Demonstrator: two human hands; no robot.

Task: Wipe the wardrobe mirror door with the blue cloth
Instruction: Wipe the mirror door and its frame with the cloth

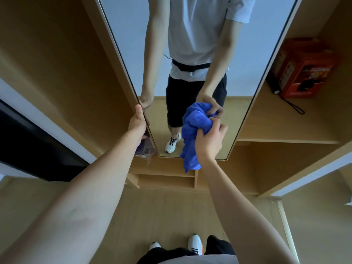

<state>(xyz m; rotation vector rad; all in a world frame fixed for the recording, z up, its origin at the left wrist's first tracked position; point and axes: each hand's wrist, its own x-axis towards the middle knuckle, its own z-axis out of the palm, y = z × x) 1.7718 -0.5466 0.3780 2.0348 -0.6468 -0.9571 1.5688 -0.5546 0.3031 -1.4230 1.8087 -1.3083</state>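
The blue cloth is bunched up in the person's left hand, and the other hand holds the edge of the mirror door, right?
Not quite. The head view shows the blue cloth bunched up in the right hand, not the left. It is the left hand that holds the edge of the mirror door.

One mirror door (190, 44), one blue cloth (192, 130), two hands: one left hand (138, 119), one right hand (211, 140). One red box (301, 69) on a shelf. Two white shoes (194, 243) below. Possibly one purple bag (144, 147), partly hidden.
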